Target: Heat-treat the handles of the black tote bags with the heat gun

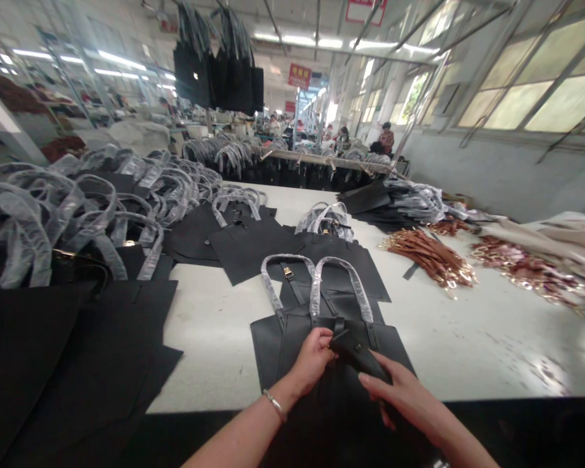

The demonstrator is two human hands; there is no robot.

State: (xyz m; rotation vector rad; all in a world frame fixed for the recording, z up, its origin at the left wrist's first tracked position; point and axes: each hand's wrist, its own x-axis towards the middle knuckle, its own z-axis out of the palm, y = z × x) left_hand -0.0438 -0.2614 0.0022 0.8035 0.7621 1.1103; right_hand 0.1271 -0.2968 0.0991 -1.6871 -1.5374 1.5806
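Observation:
A black handbag panel point(302, 338) with plastic-wrapped handles point(344, 266) lies in front of me at the table's near edge. Just below its handles, my left hand point(316, 354) pinches the end of a folded black leather piece point(353, 351). The far side of that same piece is in my right hand point(394, 383), with the thumb on top and the other fingers partly hidden beneath. Whether this piece is a strap or a curled part of the panel, I cannot tell. Under the handles shows a black strap with a gold clasp point(287, 273).
Piles of black panels with wrapped handles point(121, 240) crowd the left. More panels point(258, 244) lie beyond my hands. At right are bundled brown straps with gold hooks point(429, 257) and a stack of black pieces point(390, 198). Finished-looking black bags point(217, 71) hang overhead. People sit far back.

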